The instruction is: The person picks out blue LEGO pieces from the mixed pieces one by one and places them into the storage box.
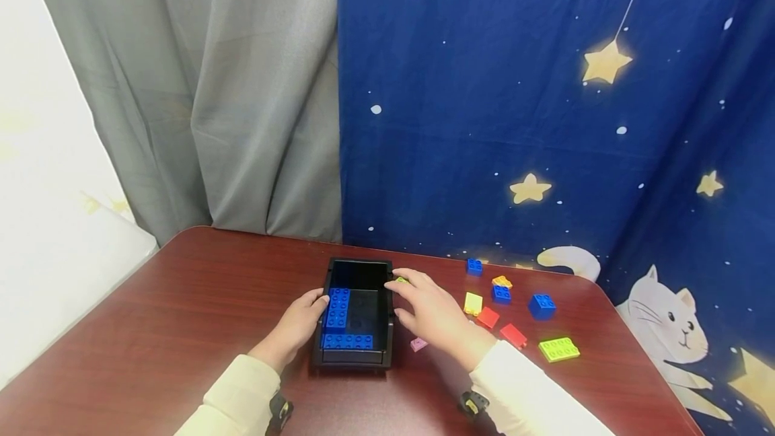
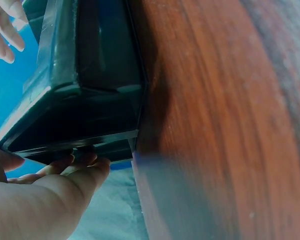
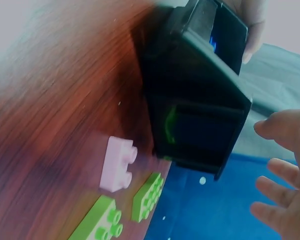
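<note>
A black plastic storage bin (image 1: pixel 364 311) with a low front stands on the table. Inside it, one long blue brick (image 1: pixel 337 309) lies along the left wall and another blue brick (image 1: pixel 349 342) along the front. My left hand (image 1: pixel 294 323) grips the bin's left wall, thumb at the rim and fingers against the outside in the left wrist view. My right hand (image 1: pixel 432 311) is beside the bin's right rim, fingers spread and holding nothing in the right wrist view. Below it are a pink brick (image 3: pixel 115 165) and two green bricks, one small (image 3: pixel 147 197), one partly cut off (image 3: pixel 100 220).
Right of my right hand lie a yellow brick (image 1: pixel 473 303), red bricks (image 1: pixel 513 336), several blue bricks (image 1: pixel 541 306), an orange piece (image 1: pixel 502 281) and a lime green brick (image 1: pixel 559 349). Grey and blue curtains (image 1: pixel 454 120) hang behind the reddish-brown table (image 1: pixel 181 328).
</note>
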Demonstrator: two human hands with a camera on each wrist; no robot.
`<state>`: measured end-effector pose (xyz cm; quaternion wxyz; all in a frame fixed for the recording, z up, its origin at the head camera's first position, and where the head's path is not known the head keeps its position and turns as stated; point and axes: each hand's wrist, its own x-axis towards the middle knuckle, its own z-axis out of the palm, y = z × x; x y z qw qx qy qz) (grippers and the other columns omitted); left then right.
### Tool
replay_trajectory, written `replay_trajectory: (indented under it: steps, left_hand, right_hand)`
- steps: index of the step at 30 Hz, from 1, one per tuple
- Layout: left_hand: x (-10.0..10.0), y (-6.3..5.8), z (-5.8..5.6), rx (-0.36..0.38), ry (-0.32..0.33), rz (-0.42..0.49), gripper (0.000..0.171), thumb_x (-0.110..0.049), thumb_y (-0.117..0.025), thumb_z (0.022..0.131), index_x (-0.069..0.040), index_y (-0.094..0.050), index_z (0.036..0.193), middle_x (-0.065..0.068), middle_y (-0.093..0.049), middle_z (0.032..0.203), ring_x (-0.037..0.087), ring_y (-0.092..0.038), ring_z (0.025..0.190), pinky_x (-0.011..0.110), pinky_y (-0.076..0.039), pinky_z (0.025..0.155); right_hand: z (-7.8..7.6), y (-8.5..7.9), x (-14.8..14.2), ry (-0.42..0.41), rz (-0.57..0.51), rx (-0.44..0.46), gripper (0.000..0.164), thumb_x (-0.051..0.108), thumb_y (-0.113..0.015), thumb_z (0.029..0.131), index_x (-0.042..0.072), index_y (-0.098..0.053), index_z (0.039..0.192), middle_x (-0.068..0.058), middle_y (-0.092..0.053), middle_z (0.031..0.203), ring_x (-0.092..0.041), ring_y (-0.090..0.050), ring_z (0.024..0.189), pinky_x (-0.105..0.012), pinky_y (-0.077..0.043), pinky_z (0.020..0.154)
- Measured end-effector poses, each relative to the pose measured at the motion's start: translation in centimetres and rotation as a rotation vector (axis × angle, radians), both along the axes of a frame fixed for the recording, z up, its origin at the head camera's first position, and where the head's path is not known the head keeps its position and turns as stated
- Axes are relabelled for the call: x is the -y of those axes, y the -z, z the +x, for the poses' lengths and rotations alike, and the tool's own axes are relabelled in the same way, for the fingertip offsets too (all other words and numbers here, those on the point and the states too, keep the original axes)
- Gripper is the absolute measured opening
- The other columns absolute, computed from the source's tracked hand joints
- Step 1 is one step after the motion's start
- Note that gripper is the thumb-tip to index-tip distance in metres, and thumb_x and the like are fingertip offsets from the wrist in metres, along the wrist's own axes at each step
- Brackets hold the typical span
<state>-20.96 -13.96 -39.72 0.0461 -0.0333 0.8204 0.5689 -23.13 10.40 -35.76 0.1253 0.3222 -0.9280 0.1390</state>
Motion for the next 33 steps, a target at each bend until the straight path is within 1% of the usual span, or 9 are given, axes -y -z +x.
replay_trajectory:
  steps: [4,9,14,15,19,24,33]
  left_hand:
    - [0.0,0.0,0.0,0.001,0.001,0.001,0.054,-0.022,-0.036,0.104,0.011,-0.027,0.145,0.033,-0.032,0.147,0.048,-0.031,0.136,0.06,-0.03,0.108]
    - [0.0,0.0,0.0,0.004,0.001,0.001,0.054,-0.022,-0.036,0.104,0.011,-0.027,0.146,0.033,-0.032,0.147,0.048,-0.031,0.136,0.06,-0.03,0.108]
    - [-0.1,0.0,0.0,0.007,0.001,0.001,0.054,-0.024,-0.036,0.104,0.01,-0.027,0.146,0.033,-0.032,0.147,0.048,-0.032,0.135,0.06,-0.03,0.107]
    - [-0.1,0.0,0.0,0.02,-0.007,0.008,0.054,-0.024,-0.036,0.105,0.008,-0.027,0.147,0.031,-0.033,0.148,0.047,-0.033,0.135,0.06,-0.03,0.108]
    - [-0.1,0.0,0.0,0.022,-0.011,0.012,0.054,-0.024,-0.036,0.105,0.008,-0.028,0.146,0.031,-0.034,0.147,0.047,-0.033,0.135,0.06,-0.03,0.108]
    - [-0.1,-0.1,0.0,0.013,0.001,0.006,0.054,-0.024,-0.036,0.105,0.009,-0.027,0.146,0.032,-0.032,0.147,0.048,-0.031,0.136,0.06,-0.03,0.107]
    - [0.0,0.0,-0.1,0.015,0.0,0.01,0.053,-0.022,-0.036,0.104,0.01,-0.028,0.146,0.033,-0.033,0.147,0.048,-0.031,0.136,0.06,-0.029,0.108]
  right_hand:
    - [-0.2,0.3,-0.8,0.026,-0.03,-0.025,0.046,0.017,-0.076,0.081,0.017,-0.063,0.126,-0.006,-0.054,0.136,-0.025,-0.052,0.125,-0.041,-0.052,0.092]
    - [-0.5,0.6,-1.9,0.073,-0.064,-0.031,0.046,0.016,-0.077,0.08,0.015,-0.064,0.124,-0.008,-0.056,0.133,-0.027,-0.053,0.123,-0.043,-0.05,0.096]
    - [-0.9,0.7,-3.1,0.135,-0.065,-0.035,0.048,0.015,-0.078,0.08,0.013,-0.064,0.125,-0.01,-0.056,0.133,-0.029,-0.053,0.123,-0.045,-0.051,0.094]
    - [-1.1,0.8,-3.4,0.148,-0.063,-0.038,0.048,0.015,-0.078,0.08,0.013,-0.064,0.126,-0.01,-0.056,0.133,-0.029,-0.053,0.123,-0.045,-0.051,0.094]
    - [-1.7,1.1,-4.5,0.187,-0.076,-0.042,0.049,0.013,-0.077,0.08,0.012,-0.063,0.126,-0.011,-0.056,0.133,-0.032,-0.052,0.123,-0.048,-0.051,0.092]
    - [-2.3,1.4,-5.8,0.245,-0.093,-0.007,0.049,0.013,-0.076,0.081,0.009,-0.062,0.128,-0.013,-0.056,0.134,-0.033,-0.051,0.125,-0.049,-0.049,0.095]
    - [-3.1,1.8,-7.6,0.363,-0.064,0.028,0.049,0.012,-0.074,0.082,0.007,-0.06,0.129,-0.017,-0.054,0.135,-0.037,-0.049,0.126,-0.054,-0.046,0.098]
